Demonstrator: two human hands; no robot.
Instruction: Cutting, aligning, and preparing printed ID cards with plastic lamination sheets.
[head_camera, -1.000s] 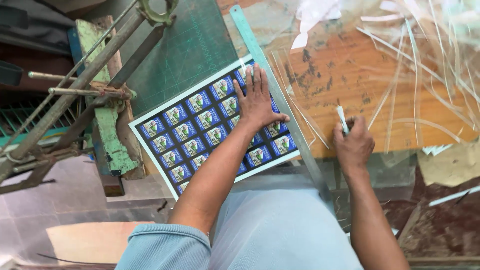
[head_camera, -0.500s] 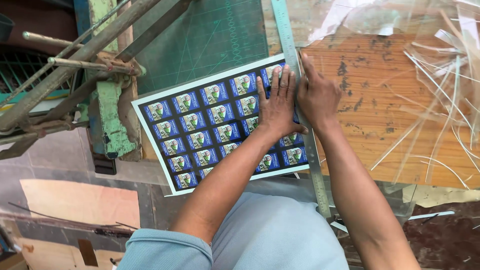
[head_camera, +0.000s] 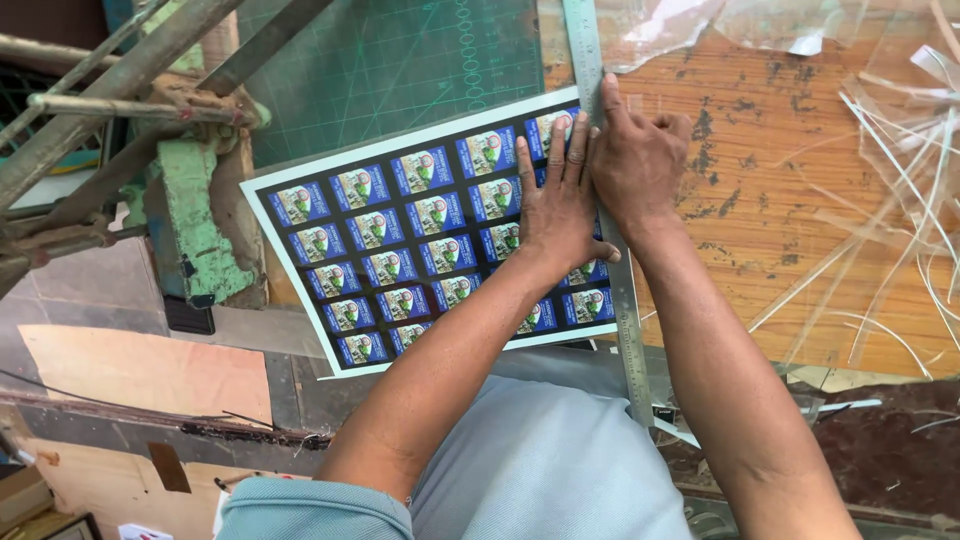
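While lying flat and open, left hand (head_camera: 555, 215) pinning printed sheet (head_camera: 420, 230) steady; right hand (head_camera: 640, 160), fingers curled, pressing metal ruler (head_camera: 610, 250) along its edge.

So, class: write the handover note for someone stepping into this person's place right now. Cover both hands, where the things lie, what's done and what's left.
Left hand: flat, fingers spread, pressing the printed sheet beside the ruler.
Right hand: lies on the metal ruler, which runs along the sheet's right side; whether it holds a blade cannot be seen.
The sheet lies partly on the green cutting mat, next to the wooden table, which carries thin offcut strips.
Done: ruler lined up.
Left: no cut shows on this sheet.
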